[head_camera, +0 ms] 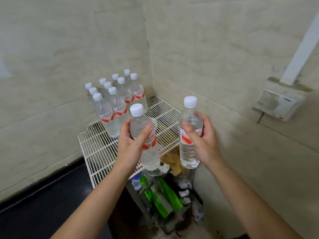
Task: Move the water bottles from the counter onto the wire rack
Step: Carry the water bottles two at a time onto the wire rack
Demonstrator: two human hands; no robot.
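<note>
A white wire rack [96,149] stands in the corner of two tiled walls. Several clear water bottles [114,107] with white caps and red-and-white labels stand upright in rows at its back left. My left hand [131,144] grips one more bottle [148,152] around its middle, held upright above the rack's front edge. My right hand [202,138] grips another bottle [189,149], also upright, just off the rack's right front corner.
Beneath the rack sits clutter: green packets [165,199], crumpled paper [172,161] and dark items. A dark floor strip [43,204] runs at lower left. On the right wall hangs a dirty socket box [278,104] with a white conduit [303,45] rising from it.
</note>
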